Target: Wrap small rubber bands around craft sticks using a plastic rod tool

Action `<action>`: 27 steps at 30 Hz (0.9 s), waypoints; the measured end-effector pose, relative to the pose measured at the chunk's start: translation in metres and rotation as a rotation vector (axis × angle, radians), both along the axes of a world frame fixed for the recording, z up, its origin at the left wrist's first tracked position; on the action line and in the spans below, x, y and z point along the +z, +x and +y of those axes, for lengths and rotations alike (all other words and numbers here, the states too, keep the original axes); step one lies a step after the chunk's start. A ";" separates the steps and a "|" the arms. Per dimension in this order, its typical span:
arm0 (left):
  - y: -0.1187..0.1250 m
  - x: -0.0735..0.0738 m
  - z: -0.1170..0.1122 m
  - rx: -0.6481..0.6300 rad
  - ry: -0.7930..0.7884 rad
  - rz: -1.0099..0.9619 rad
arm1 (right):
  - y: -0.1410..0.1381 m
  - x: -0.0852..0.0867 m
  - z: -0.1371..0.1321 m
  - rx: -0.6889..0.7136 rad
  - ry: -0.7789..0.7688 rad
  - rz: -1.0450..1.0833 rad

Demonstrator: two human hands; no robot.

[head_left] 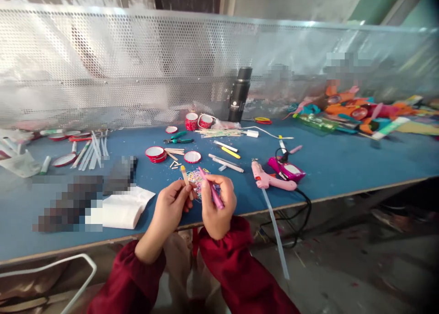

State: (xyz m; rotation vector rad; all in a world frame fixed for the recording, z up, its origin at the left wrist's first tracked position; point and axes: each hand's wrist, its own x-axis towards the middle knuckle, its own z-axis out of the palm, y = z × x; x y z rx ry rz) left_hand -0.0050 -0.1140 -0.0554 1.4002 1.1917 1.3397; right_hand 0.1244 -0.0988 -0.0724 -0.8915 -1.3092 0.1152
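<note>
My left hand (170, 206) is closed on a wooden craft stick (186, 177) with a yellow tip, held upright and slightly tilted. In my right hand (216, 221) sits a pink-purple marker pen (216, 196), gripped between thumb and fingers, its upper end pointing toward the stick. Stick and pen are apart. Behind and partly hidden by both hands lies a pile of small coloured rubber bands (198, 177) on the blue table (164, 170). Just beyond are a red-rimmed white lid (192, 157), a stack of similar lids (155, 152) and loose wooden sticks (175, 151).
A pink glue gun (271, 181) lies right, its long glue stick (276, 234) hanging past the table edge. Several pens (226, 163), green-handled pliers (178, 138) and a black thermos (240, 94) stand or lie farther back. White folded paper (123, 209) is at left.
</note>
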 end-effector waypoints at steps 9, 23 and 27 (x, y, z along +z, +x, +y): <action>0.004 -0.004 0.005 -0.054 0.039 0.026 | 0.003 -0.003 0.002 0.065 -0.020 0.136; 0.003 0.001 -0.001 -0.060 0.037 0.002 | 0.000 -0.001 -0.002 0.003 0.109 0.059; 0.003 -0.005 0.001 -0.096 0.039 0.021 | 0.002 0.001 -0.003 0.014 0.122 0.022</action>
